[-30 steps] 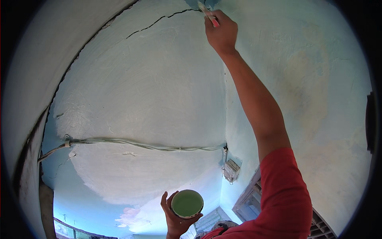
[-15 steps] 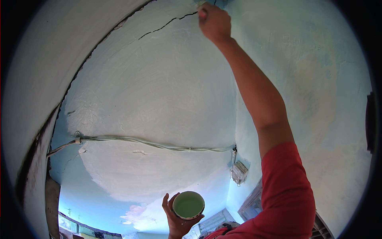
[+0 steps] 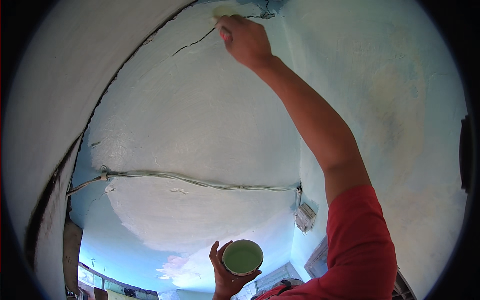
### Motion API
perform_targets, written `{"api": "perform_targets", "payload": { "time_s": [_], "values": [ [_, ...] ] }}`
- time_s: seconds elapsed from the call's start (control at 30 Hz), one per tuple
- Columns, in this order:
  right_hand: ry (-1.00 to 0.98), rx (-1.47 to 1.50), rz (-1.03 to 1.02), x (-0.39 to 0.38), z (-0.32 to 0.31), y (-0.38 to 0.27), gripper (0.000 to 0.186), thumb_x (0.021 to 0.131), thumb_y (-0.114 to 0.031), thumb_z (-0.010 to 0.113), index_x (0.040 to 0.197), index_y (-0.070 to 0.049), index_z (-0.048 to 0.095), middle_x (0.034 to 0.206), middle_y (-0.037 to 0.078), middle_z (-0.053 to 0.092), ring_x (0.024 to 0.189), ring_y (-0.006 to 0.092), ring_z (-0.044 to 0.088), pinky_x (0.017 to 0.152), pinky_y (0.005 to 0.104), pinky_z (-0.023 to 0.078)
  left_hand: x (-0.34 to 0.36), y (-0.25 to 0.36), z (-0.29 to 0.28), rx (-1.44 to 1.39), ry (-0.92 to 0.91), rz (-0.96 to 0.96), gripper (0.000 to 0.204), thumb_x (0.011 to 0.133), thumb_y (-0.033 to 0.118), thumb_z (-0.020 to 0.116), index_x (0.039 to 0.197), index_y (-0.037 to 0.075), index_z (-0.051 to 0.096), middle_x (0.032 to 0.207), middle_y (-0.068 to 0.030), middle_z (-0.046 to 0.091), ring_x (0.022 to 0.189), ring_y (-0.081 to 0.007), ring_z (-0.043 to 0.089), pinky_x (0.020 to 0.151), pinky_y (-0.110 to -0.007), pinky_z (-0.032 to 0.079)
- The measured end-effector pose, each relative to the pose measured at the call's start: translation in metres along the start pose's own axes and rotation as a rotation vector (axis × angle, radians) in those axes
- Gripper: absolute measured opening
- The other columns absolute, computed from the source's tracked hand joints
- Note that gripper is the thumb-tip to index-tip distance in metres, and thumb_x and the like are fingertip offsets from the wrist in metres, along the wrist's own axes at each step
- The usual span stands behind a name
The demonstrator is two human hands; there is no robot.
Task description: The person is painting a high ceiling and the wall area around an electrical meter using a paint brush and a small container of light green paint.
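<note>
My left hand (image 3: 227,280) is wrapped round a small round tub (image 3: 243,257) at the bottom middle, with pale green paint inside. High up, my right hand (image 3: 247,42) is closed on a paintbrush (image 3: 225,11), whose pale head is smeared by motion and whose reddish handle end shows by the fist. The brush lies against the upper wall (image 3: 200,100), beside a dark crack (image 3: 195,42) that runs down to the left. Most of the handle is hidden in my fingers.
A bundle of cables (image 3: 185,181) crosses the wall and ends near a small grey box (image 3: 305,217) at the corner. A right-hand wall (image 3: 360,125) with patchy paint meets it. A long dark gap (image 3: 107,80) edges the pale surface at left. Blue wall (image 3: 120,250) shows lower down.
My right hand with the paintbrush has moved left and slightly down along the crack, baring a rough patch at its right end. The tub in my left hand has shifted slightly right.
</note>
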State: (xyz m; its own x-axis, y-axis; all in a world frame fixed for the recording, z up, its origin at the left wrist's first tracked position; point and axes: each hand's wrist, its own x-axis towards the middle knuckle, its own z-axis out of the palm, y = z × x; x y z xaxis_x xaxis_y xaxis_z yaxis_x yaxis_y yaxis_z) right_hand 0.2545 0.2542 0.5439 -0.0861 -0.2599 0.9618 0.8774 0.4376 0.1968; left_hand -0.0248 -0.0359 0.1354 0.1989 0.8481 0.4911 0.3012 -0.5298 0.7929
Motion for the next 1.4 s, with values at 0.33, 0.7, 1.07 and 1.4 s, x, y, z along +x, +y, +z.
{"api": "perform_targets", "payload": {
  "time_s": [0.33,0.7,1.07,1.4],
  "values": [
    [0.092,-0.106,0.159,0.017,0.003,0.007,0.024,0.088,-0.009,0.07,0.111,-0.015,0.071,0.1,0.01,0.074,0.084,0.0348,0.072,0.071,0.0454,0.059,-0.013,0.011,-0.006,0.087,0.039,-0.042,0.144,0.06,0.021,0.105,0.16,0.005,0.002,0.143,-0.0246,0.049,0.127,-0.0364,0.062,0.103,-0.05,0.057],
    [0.342,-0.219,0.264,0.006,-0.025,0.017,0.015,0.086,-0.011,0.072,0.099,-0.018,0.075,0.097,0.007,0.076,0.088,0.0328,0.072,0.072,0.0438,0.058,-0.025,0.018,-0.014,0.074,0.064,-0.002,0.143,0.062,0.021,0.104,0.16,0.004,0.002,0.145,-0.0254,0.047,0.129,-0.0372,0.061,0.104,-0.05,0.057],
    [0.003,0.187,-0.072,-0.026,-0.033,-0.012,0.014,0.084,-0.01,0.072,0.096,-0.018,0.072,0.083,0.005,0.072,0.077,0.0274,0.068,0.068,0.042,0.057,-0.013,0.019,-0.008,-0.01,0.026,0.003,0.141,0.063,0.022,0.104,0.159,0.004,0.003,0.145,-0.0247,0.046,0.13,-0.0363,0.06,0.106,-0.05,0.055],
    [0.172,-0.028,0.203,-0.053,-0.029,0.027,0.014,0.086,-0.01,0.076,0.098,-0.017,0.073,0.089,0.007,0.075,0.079,0.0305,0.071,0.07,0.041,0.057,-0.025,0.014,-0.009,0.073,0.041,-0.014,0.149,0.057,0.02,0.106,0.161,0.007,0.0,0.144,-0.0213,0.049,0.128,-0.0356,0.062,0.106,-0.051,0.056]
  ]
}}
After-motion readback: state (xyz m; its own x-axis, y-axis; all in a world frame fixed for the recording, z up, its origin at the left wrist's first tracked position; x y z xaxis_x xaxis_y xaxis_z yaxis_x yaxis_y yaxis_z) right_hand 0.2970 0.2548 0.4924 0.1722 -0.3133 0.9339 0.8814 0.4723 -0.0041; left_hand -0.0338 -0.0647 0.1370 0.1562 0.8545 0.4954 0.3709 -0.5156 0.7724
